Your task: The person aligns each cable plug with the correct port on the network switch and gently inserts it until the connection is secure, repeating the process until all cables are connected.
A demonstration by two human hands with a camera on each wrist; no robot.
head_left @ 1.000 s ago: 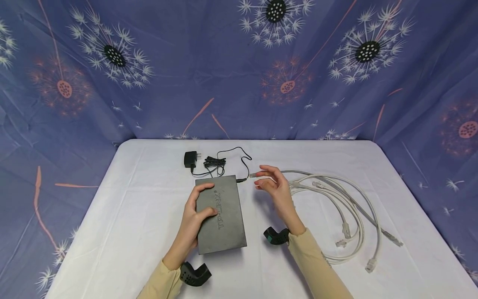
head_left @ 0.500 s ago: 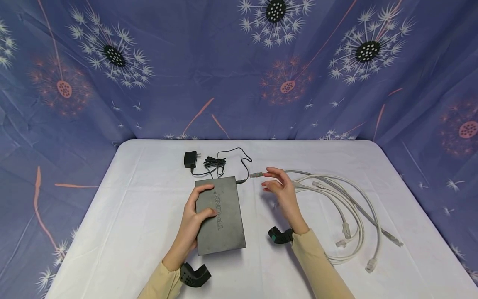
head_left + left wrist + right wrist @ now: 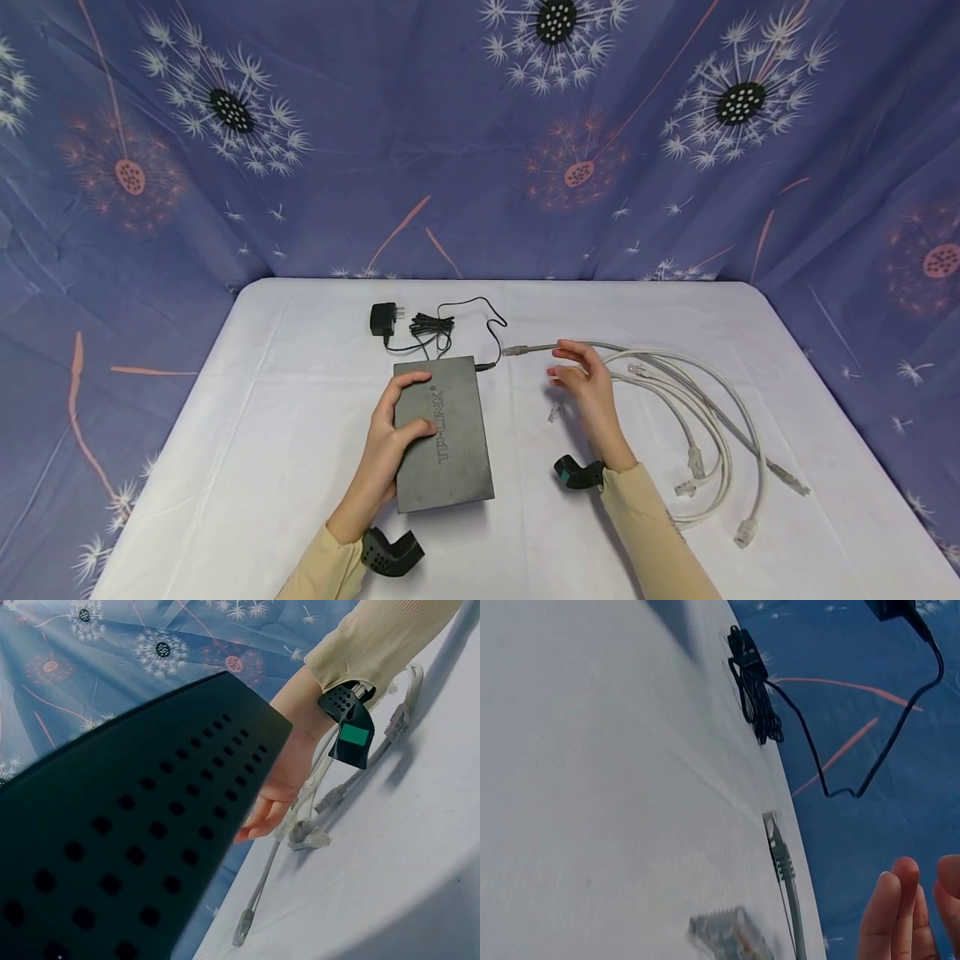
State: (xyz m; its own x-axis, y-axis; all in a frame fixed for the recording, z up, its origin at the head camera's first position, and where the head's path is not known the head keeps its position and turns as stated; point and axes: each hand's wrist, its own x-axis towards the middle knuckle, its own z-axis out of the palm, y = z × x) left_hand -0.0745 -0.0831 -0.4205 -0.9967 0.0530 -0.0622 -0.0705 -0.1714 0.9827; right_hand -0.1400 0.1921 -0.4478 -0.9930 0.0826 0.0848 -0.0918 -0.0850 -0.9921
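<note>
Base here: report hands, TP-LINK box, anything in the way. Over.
Left hand grips TP-LINK box. Right hand empty, near pale cables. Power cord loops beyond the box, near the grey cable's plug.

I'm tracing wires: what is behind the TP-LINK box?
Beyond the box lie the bundled cord and, further left, the adapter. Whatever the box itself covers can't be seen.

The dark box (image 3: 459, 454) hides some fingers of my left hand (image 3: 392, 435); in the right wrist view, a clear plug (image 3: 731, 934) is blurred and cut off.
</note>
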